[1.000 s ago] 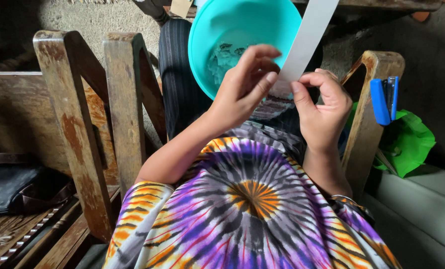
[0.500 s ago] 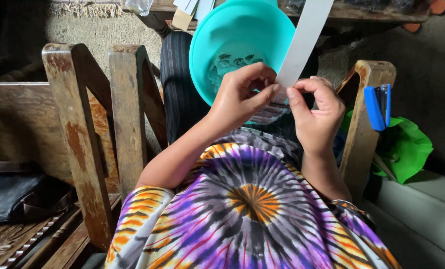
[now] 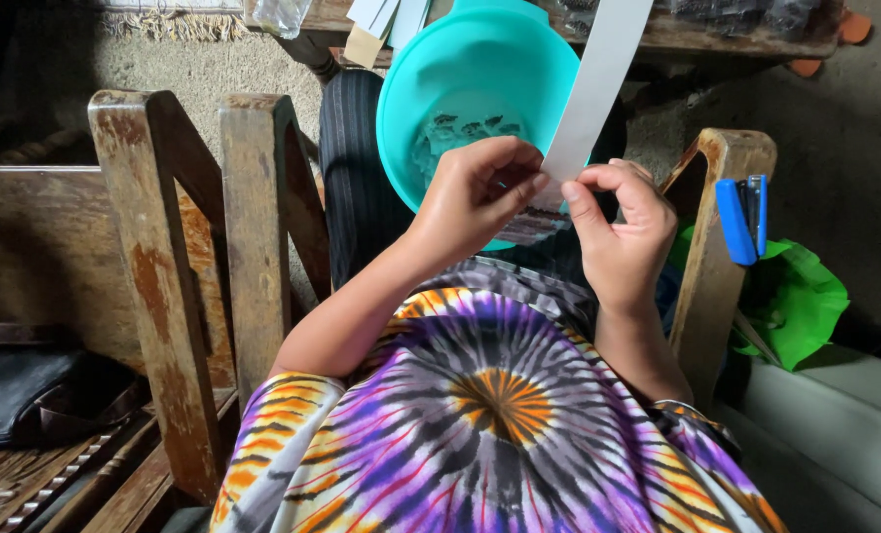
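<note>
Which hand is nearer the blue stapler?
The right. The right hand pinches the white strip just beside the chair arm where the stapler sits; the left hand is farther off, over the bowl.

A blue plastic stapler [image 3: 741,217] is sitting on the worn wooden chair arm [image 3: 702,266], beside crumpled green plastic bag [image 3: 791,301].

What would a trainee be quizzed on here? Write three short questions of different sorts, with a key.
1. True or false: the blue stapler rests on the wooden chair arm.
2. The long white paper strip is pinched by: A) the left hand only, B) the right hand only, C) both hands.
3. What lies behind the hands, on the lap?

Key: 1 true. 2 C. 3 The round turquoise plastic bowl.
</note>
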